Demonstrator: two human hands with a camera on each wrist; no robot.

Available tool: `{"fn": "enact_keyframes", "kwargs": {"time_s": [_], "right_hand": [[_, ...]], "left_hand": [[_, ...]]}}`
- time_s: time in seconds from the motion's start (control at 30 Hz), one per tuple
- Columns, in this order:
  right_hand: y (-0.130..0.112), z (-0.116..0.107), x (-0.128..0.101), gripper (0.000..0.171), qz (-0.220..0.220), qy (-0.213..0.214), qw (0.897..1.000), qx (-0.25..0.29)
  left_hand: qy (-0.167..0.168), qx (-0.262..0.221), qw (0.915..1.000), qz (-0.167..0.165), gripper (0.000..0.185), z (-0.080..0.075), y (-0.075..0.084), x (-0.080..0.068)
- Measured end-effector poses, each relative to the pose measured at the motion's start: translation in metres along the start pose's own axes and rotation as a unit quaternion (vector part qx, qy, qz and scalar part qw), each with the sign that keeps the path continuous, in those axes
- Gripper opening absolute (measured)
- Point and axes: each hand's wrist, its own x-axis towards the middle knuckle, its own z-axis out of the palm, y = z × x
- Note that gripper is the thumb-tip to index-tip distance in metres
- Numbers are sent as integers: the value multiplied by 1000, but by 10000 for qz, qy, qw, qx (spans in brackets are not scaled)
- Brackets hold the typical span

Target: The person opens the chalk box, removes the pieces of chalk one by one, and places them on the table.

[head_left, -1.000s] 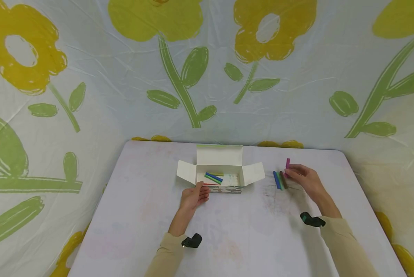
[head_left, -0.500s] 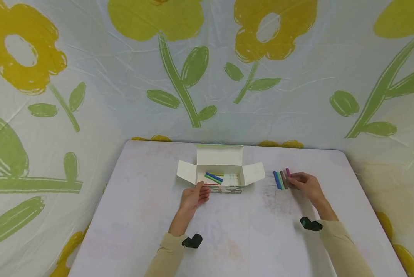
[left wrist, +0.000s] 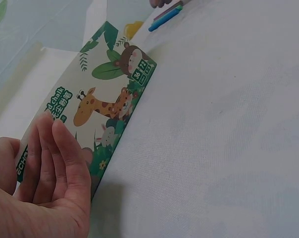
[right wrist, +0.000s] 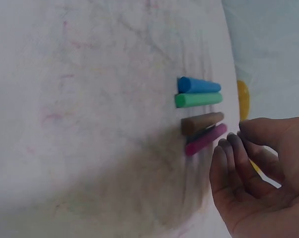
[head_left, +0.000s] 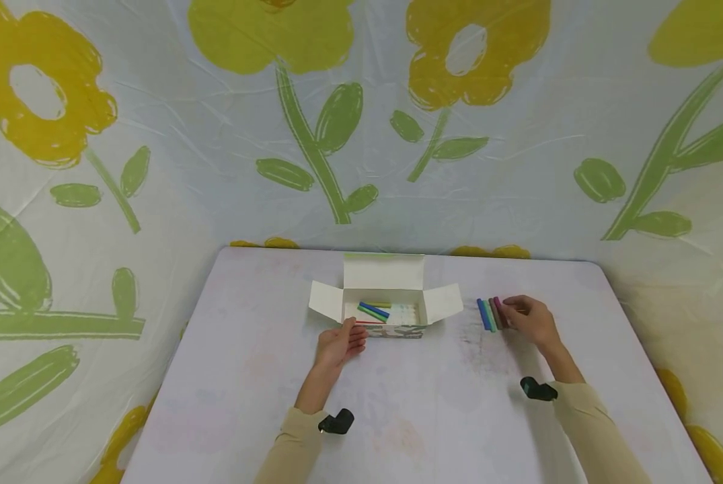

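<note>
An open chalk box point(head_left: 385, 296) stands at the middle of the table with several chalk sticks point(head_left: 373, 310) inside. My left hand point(head_left: 344, 338) rests with straight fingers point(left wrist: 60, 148) against the box's printed front point(left wrist: 110, 104). To the right of the box lie a blue chalk point(right wrist: 199, 85), a green chalk point(right wrist: 198, 99), a brown chalk point(right wrist: 202, 123) and a magenta chalk point(right wrist: 205, 139), side by side in a row point(head_left: 491, 314). My right hand point(head_left: 515, 311) hovers just right of the magenta one. Its fingertips point(right wrist: 228, 146) are loosely curled and hold nothing.
The pale table point(head_left: 397, 403) carries faint chalk smudges. A flower-print cloth point(head_left: 337, 134) hangs behind and at both sides. The box's flaps point(head_left: 442, 302) stick out left, right and to the back.
The right hand brought the magenta chalk down from upright, laid it beside the brown one and let go. The left hand and box stayed put.
</note>
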Motion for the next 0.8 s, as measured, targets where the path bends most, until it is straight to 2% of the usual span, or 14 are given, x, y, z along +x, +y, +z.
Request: {"fn": "enact_keyframes", "kwargs": {"time_s": [0.47, 0.8], "right_hand": [[-48, -8, -4, 38, -877, 266, 9957, 139], [-88, -3, -8, 31, -1577, 130, 9867, 379]], "left_hand": [[46, -15, 10000, 11, 38, 0, 0, 1], [50, -36, 10000, 17, 35, 1, -1, 1]]}}
